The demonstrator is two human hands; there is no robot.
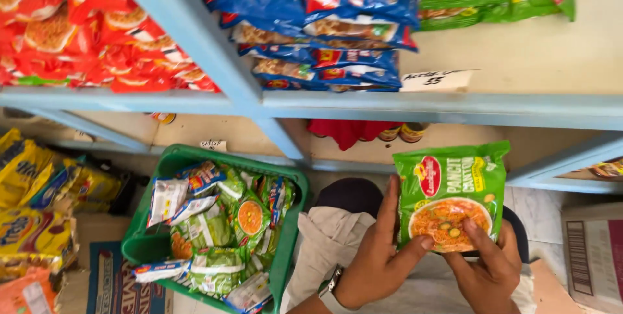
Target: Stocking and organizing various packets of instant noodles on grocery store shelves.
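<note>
My left hand [376, 262] and right hand [483, 268] grip one green noodle packet [451, 194] beside a green basket [146, 246] of packets, below blue shelves [428, 107].

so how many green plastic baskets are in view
1. The green plastic basket sits low at left of the person's knees, full of noodle packets. Both hands, left hand and right hand, hold a green noodle packet. Others may be out of frame.

Right hand [485, 274] cut by bottom edge; cardboard box [594, 255] cut right.
</note>
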